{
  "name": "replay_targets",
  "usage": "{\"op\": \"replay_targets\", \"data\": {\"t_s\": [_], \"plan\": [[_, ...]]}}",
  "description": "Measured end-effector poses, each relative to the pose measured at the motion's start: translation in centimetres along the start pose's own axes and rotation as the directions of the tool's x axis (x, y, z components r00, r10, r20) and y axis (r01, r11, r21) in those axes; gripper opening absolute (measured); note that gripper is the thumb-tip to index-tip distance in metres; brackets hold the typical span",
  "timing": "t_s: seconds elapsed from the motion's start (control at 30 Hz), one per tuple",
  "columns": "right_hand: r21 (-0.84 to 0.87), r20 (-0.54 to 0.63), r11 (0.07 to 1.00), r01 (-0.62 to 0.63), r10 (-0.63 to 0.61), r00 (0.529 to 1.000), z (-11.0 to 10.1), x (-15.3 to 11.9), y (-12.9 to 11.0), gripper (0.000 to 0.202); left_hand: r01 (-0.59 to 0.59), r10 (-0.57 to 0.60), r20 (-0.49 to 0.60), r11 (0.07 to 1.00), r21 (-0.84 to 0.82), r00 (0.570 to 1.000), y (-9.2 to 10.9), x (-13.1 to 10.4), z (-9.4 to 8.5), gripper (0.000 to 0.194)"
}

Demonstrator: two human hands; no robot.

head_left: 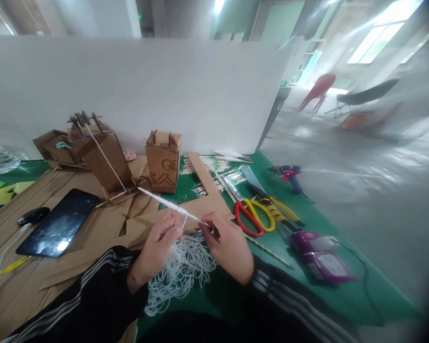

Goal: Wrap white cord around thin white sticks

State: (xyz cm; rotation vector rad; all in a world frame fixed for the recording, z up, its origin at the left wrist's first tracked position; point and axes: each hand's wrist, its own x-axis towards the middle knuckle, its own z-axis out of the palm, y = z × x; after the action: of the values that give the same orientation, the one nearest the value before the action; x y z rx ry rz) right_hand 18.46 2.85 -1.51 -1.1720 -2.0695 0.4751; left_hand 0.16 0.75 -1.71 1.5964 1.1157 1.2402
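Note:
My right hand [230, 245] pinches the lower right end of a thin stick [173, 206] wrapped in white string. The stick slants up to the left, above the cardboard. Just left of it, my left hand [159, 245] is closed on a strand of white string [184, 220] that runs up to the stick. Under both hands a loose tangled heap of white string [186, 269] lies on the green table surface.
Scissors [249, 219] with red and yellow handles, pliers [282, 212], a glue gun [289, 176] and a purple device [320, 257] lie right. Cardboard boxes [163, 164] stand behind. A black phone [59, 224] rests on cardboard at left.

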Motion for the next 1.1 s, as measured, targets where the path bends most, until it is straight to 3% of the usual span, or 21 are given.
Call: {"op": "replay_targets", "data": {"t_s": [0.13,0.33,0.57,0.87,1.1], "plan": [[0.025,0.040,1.000,-0.004,0.003,0.999,-0.02,-0.04,0.01,0.012,0.009,-0.009,-0.031,1.000,-0.014,0.999,0.22,-0.01,0.04,0.029],[-0.009,0.010,1.000,-0.015,0.015,1.000,0.15,-0.09,0.13,0.015,0.009,-0.014,-0.096,0.999,-0.053,0.995,0.23,-0.08,-0.10,0.027],[0.005,0.062,1.000,-0.025,0.025,0.998,0.27,-0.21,0.21,0.013,0.112,-0.118,-0.038,0.986,-0.127,0.992,-0.18,-0.46,0.05,0.028],[0.087,0.132,0.996,-0.019,0.008,0.991,0.27,-0.30,0.03,0.021,0.058,-0.042,-0.111,0.987,0.147,0.993,0.11,0.02,-0.02,0.029],[0.243,0.205,0.967,-0.077,0.026,0.978,0.24,-0.34,-0.10,0.024,0.137,-0.140,-0.122,0.990,-0.030,0.983,-0.04,-0.22,0.22,0.027]]}}
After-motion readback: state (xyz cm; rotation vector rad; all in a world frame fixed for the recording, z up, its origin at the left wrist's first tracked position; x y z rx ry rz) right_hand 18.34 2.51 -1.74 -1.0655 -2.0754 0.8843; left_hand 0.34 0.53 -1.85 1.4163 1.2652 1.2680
